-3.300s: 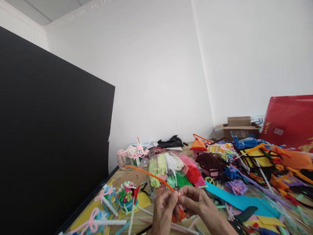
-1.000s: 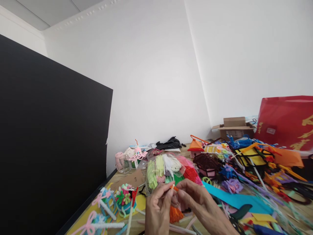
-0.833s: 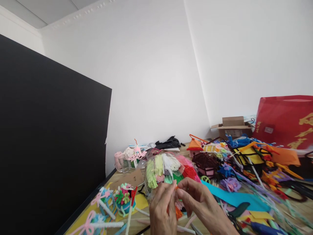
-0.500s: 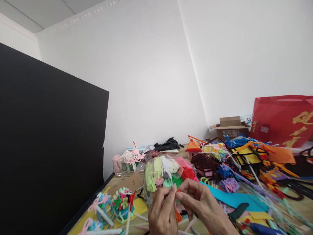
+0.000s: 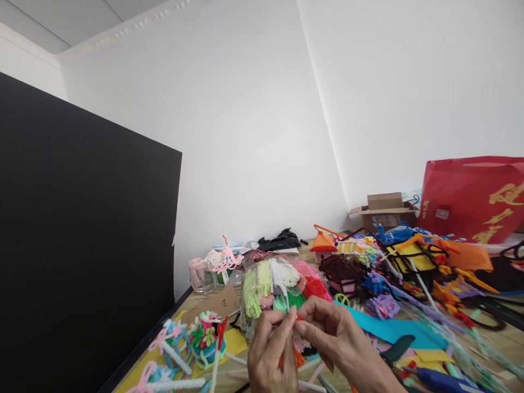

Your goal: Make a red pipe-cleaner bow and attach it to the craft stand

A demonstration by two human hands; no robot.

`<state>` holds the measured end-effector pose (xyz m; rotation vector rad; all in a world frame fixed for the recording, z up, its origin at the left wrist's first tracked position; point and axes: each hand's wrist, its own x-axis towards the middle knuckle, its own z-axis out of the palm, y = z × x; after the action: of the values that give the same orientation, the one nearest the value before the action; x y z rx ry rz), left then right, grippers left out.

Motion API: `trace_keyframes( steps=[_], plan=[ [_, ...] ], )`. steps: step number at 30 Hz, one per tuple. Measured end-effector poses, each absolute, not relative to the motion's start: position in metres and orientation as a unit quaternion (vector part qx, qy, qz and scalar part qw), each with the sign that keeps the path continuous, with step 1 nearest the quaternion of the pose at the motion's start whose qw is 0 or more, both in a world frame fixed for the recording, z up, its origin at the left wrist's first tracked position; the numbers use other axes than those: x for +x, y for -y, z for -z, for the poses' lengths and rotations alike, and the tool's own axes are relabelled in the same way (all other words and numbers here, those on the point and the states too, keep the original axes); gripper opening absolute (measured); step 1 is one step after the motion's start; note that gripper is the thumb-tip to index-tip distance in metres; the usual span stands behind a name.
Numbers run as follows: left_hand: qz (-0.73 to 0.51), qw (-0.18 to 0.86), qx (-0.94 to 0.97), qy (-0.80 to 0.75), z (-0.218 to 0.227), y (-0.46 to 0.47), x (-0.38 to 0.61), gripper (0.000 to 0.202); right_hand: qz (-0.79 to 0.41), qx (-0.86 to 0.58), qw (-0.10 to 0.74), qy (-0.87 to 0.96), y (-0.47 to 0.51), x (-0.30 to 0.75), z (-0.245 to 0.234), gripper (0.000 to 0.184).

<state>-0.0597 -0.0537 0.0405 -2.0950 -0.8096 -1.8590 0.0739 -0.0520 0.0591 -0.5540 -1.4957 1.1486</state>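
My left hand (image 5: pixel 273 349) and my right hand (image 5: pixel 333 335) meet at the front middle of the table, fingertips almost touching. Both are closed in a pinch around a small orange-red pipe cleaner piece (image 5: pixel 298 319), mostly hidden by the fingers. Just behind them lies a clear bag of pipe cleaner bundles (image 5: pixel 262 278) in pale green, white, pink, red and green. More orange fuzzy material (image 5: pixel 300 359) shows below and between the hands. To the left stands a small pot of pipe cleaner flowers (image 5: pixel 207 341), with a red-tipped white stem (image 5: pixel 216 355) beside it.
A dark panel (image 5: pixel 90 234) rises along the left edge. On the right lie a blue strip (image 5: pixel 397 327), a blue-handled tool (image 5: pixel 442 382), and a heap of finished pieces such as a yellow lantern shape (image 5: pixel 415 262). Behind are a cardboard box (image 5: pixel 382 218) and a red bag (image 5: pixel 470 199).
Both hands stay nearly in place, still pinched together. The right hand's fingers shift slightly, and a little more orange shows beneath the left hand.
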Motion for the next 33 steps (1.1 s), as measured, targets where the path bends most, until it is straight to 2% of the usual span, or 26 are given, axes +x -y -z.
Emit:
trace_keyframes(
  steps=[5, 13, 16, 22, 26, 29, 33],
  plan=[
    [0.63, 0.075, -0.719, 0.286, -0.043, 0.056, -0.058, 0.032, -0.481, -0.256, 0.545, 0.638, 0.051, 0.075, -0.059, 0.037],
    [0.638, 0.003, -0.702, 0.315, -0.051, 0.06, -0.06, 0.025, -0.362, -0.291, 0.552, 0.693, 0.059, 0.078, -0.061, 0.022],
    [0.636, -0.077, -0.698, 0.321, -0.055, 0.063, -0.061, 0.025, -0.336, -0.302, 0.544, 0.707, 0.06, 0.079, -0.062, 0.02],
    [0.628, -0.315, -0.614, 0.36, -0.064, 0.069, -0.063, 0.024, -0.272, -0.317, 0.528, 0.739, 0.063, 0.081, -0.064, 0.02],
    [0.575, -0.437, -0.577, 0.382, -0.07, 0.071, -0.067, 0.029, -0.229, -0.338, 0.507, 0.759, 0.064, 0.081, -0.06, 0.021],
    [0.533, -0.478, -0.586, 0.38, -0.072, 0.071, -0.07, 0.032, -0.201, -0.35, 0.491, 0.772, 0.065, 0.082, -0.059, 0.02],
    [0.526, -0.476, -0.597, 0.374, -0.073, 0.071, -0.074, 0.031, -0.195, -0.336, 0.486, 0.783, 0.067, 0.083, -0.062, 0.019]
  ],
)
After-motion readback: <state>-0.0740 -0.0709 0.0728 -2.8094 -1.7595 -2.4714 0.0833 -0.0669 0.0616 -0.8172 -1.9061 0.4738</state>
